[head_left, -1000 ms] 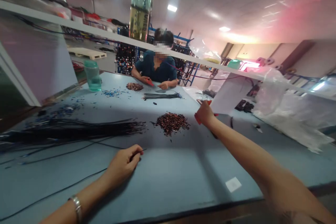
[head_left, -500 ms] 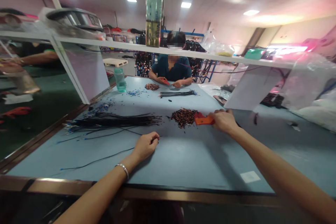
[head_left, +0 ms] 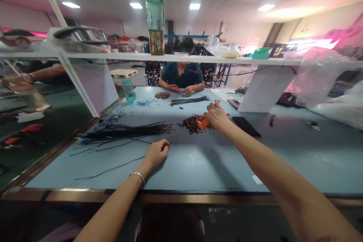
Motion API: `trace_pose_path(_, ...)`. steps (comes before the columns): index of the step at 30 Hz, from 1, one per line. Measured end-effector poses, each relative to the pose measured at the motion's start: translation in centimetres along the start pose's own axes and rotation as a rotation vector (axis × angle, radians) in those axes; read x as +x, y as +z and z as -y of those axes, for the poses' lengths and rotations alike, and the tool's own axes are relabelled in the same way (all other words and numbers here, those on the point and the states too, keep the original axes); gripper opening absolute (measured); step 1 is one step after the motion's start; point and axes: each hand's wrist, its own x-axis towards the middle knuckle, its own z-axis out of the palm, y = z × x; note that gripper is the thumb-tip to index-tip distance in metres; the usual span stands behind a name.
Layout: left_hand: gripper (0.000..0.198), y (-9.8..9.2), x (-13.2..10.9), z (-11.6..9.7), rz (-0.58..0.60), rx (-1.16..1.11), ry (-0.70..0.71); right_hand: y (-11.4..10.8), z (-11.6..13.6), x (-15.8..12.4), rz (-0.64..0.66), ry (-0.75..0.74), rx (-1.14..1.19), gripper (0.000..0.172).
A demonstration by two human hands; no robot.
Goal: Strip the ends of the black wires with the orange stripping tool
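My left hand [head_left: 156, 152], with a bracelet at its wrist, is closed on a thin black cable [head_left: 112, 169] whose blue-tipped end lies to the left on the table [head_left: 181, 170]. A short end sticks out past its fingertips. My right hand [head_left: 216, 116] grips an orange tool [head_left: 202, 123] at the right side of a pile of small copper-and-black pieces [head_left: 190, 124]. The tool's jaws are too blurred to make out. Left of the pile lies a bundle of black cables [head_left: 124, 130] with blue ends.
Across the table a person [head_left: 182, 73] works with another orange tool. A shelf [head_left: 127, 57] spans the table, holding a green bottle [head_left: 155, 22]. A dark flat phone-like object [head_left: 246, 126] lies by my right forearm; a green cup [head_left: 128, 90] stands back left.
My right hand has moved left with the orange tool, over the pile's right side, uncovering the dark flat object. My left hand still holds the cable. The view has shifted slightly.
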Motion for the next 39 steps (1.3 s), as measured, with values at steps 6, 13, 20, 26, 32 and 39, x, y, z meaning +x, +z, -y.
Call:
trace_pose_path(6,0.02,0.1,0.0,-0.2,-0.003,0.054,0.017,1.2,-4.8,-5.4,0.049,0.42,0.493,0.018)
trace_pose_path(13,0.019,-0.1,0.0,-0.4,-0.013,0.065,0.011,4.4,-4.4,-12.0,0.036,0.545,1.454,0.02)
trace_pose_path(20,0.018,-0.4,0.1,-0.8,-0.008,0.013,-0.013,5.9,-0.6,-15.1,-0.113,0.499,2.125,0.025)
trace_pose_path(26,0.015,-0.5,-0.2,-0.7,-0.01,-0.094,-0.067,6.6,0.6,-15.3,-0.002,0.459,2.312,0.054)
trace_pose_path(32,0.017,0.4,1.4,-1.7,-0.078,-0.209,-0.143,5.1,2.5,-12.5,0.259,0.197,2.281,0.064)
trace_pose_path(39,0.024,3.8,6.3,-4.6,-0.161,-0.321,-0.042,6.9,4.9,-9.2,0.493,0.158,2.223,0.043)
